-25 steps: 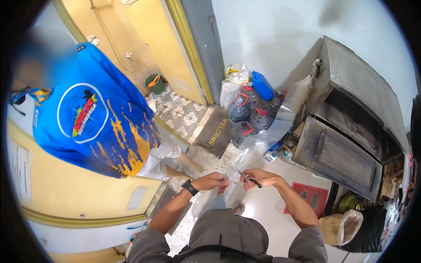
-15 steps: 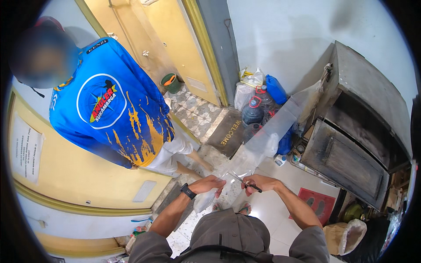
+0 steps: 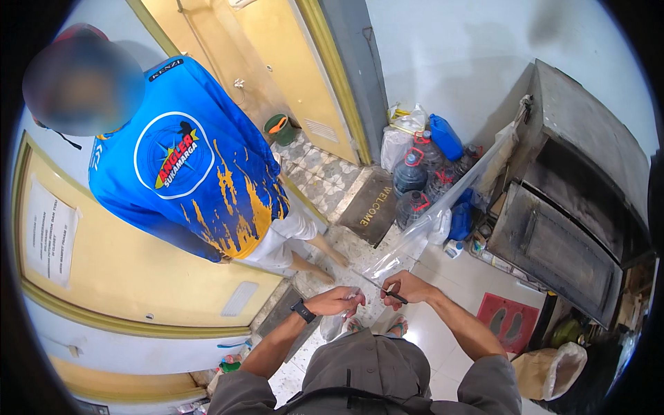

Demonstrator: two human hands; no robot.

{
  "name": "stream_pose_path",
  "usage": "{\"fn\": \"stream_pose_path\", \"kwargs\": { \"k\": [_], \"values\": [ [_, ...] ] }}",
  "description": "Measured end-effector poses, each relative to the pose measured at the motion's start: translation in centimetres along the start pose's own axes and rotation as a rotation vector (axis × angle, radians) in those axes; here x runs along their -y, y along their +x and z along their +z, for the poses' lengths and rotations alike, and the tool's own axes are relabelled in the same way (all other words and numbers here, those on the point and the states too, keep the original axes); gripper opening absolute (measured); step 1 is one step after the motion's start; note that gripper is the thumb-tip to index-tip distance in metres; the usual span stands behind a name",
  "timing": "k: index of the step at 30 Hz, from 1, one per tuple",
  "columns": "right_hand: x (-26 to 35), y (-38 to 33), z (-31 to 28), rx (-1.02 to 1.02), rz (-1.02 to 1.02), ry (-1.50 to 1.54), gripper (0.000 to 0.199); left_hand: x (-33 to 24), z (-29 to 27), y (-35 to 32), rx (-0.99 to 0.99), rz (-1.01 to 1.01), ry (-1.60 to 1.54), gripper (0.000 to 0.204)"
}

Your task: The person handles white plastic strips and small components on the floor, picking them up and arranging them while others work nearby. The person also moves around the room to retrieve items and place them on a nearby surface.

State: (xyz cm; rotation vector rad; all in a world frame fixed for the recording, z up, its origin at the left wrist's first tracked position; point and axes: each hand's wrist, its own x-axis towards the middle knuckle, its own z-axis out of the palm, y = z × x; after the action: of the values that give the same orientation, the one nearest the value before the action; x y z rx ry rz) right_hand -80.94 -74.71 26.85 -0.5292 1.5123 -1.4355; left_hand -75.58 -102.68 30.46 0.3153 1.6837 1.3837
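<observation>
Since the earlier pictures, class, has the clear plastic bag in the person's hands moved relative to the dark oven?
Yes. The clear plastic bag has swung up and outward, now stretching from both hands toward the dark oven, across the water jugs.

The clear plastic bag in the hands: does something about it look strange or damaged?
No damage shows. The clear plastic bag stretches up and away from the right hand, long and loose. The left hand holds a crumpled end. A dark thin tool is in the right hand.
</observation>
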Motion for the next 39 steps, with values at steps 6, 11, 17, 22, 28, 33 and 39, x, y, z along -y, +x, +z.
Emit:
{"fn": "stream_pose_path", "kwargs": {
  "k": [6,11,17,22,28,33,39],
  "values": [
    [0.5,0.3,2.1,-0.092,-0.019,0.012,0.029,-0.2,-0.6,-0.2,0.049,-0.037,0.066,0.029],
    [-4.2,-2.3,3.1,-0.513,-0.103,0.016,0.030,4.6,-2.6,3.6,0.230,0.110,0.373,0.037],
    [-12.4,-10.2,11.9,-1.033,-0.012,-0.336,0.042,3.3,3.0,5.1,0.245,0.278,0.264,0.029],
    [-21.5,-20.4,25.7,-1.354,0.275,-0.105,0.028,-0.9,13.3,12.8,0.131,0.235,0.116,0.031],
    [-29.2,-32.1,41.1,-1.719,0.395,0.499,0.040,-4.8,33.1,16.8,0.408,0.320,0.050,0.029],
    [-35.3,-41.0,51.6,-2.164,0.288,0.850,0.044,-5.4,56.5,16.5,0.628,0.649,0.412,0.032],
    [-38.8,-52.5,62.5,-2.375,0.264,1.098,0.043,-4.7,82.5,17.0,0.952,0.705,0.612,0.037]
  ]
}}
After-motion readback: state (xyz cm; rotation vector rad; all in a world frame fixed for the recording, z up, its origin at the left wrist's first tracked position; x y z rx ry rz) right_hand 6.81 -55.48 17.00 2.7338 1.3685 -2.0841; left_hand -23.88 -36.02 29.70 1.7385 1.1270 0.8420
